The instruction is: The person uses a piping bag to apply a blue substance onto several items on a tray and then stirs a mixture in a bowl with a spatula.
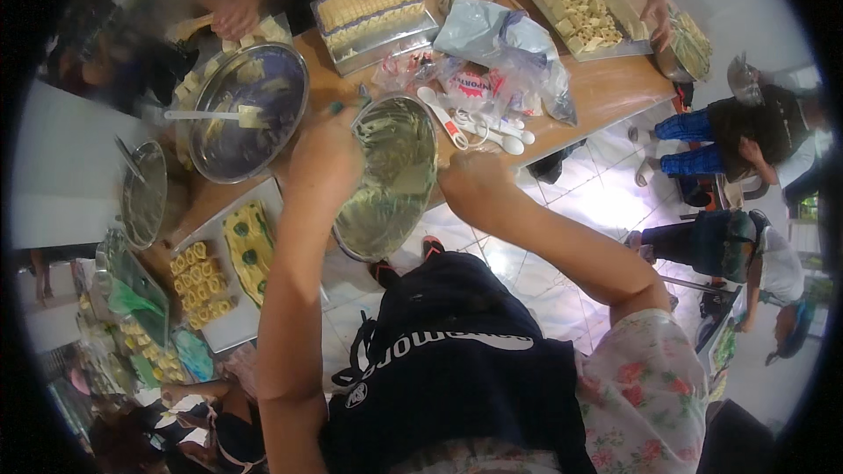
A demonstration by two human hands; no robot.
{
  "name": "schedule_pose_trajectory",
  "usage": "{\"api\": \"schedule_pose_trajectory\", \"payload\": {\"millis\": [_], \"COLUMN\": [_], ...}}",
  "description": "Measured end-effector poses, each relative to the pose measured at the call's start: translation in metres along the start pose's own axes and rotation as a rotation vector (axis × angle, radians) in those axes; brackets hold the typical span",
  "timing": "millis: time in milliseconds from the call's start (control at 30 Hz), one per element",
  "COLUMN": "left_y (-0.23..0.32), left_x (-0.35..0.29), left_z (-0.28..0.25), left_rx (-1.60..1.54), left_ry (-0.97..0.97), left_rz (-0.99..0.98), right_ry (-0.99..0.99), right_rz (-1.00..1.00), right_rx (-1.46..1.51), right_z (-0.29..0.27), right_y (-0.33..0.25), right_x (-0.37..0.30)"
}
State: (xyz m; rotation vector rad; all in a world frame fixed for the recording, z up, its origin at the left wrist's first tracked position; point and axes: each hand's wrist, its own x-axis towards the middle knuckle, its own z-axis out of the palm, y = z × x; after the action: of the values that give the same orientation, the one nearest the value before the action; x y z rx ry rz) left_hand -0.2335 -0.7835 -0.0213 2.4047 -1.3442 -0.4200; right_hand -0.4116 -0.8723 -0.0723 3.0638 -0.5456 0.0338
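Near the centre of the frame we see a round, shiny steel bowl (382, 211) tipped so its opening faces us, its inside smeared with pale yellow cream. Our left hand (329, 154), left of centre, has its fingers grasping the bowl's left rim. Our right hand (476, 180) is by the opposite rim with its fingers curled; we cannot tell whether they grip it.

In the upper left, a wide steel basin (292, 142) is coated with purple cream, and a long white spatula (206, 115) lies across it, its blade holding a pale dab. At the left edge of the frame we find another round metal bowl (146, 211) with a utensil leaning in it. At lower left, a white rectangular tray (230, 323) carries small rolled yellow pastries (200, 285) and a long yellow cake with green decorations (248, 250).

On the brown wooden surface (606, 92), at top centre, a rectangular yellow cake with purple edging (373, 10) sits on a silver base. Right of it we see a crumpled clear plastic bag with red print (479, 83) beside white plastic measuring spoons (502, 138). In the upper right, a flat tray (615, 7) holds pale, dotted pieces (575, 17), and a metal bowl (674, 66) bears pale streaks.
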Motion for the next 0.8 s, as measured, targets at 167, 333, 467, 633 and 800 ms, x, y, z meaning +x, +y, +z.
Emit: {"api": "schedule_pose_trajectory", "payload": {"millis": [167,333,467,633,800], "left_y": [-0.012,-0.002,-0.002,-0.016,-0.011], "left_x": [0.001,0.004,0.004,0.0,-0.001], "left_z": [0.009,0.0,0.001,0.0,-0.001], "left_rx": [-0.002,-0.014,0.001,-0.052,-0.075], "left_ry": [0.104,0.044,0.051,0.075,0.079], "left_rz": [0.066,0.036,0.048,0.015,0.051], "right_ry": [-0.152,-0.269,0.109,0.004,0.082], "right_rz": [0.021,0.02,0.082,-0.064,0.012], "right_rx": [0.16,-0.035,0.211,0.23,0.322], "right_z": [-0.047,-0.012,0.017,-0.031,0.033], "right_y": [0.004,-0.007,-0.001,0.002,-0.02], "right_x": [0.009,0.015,0.033,0.016,0.02]}}
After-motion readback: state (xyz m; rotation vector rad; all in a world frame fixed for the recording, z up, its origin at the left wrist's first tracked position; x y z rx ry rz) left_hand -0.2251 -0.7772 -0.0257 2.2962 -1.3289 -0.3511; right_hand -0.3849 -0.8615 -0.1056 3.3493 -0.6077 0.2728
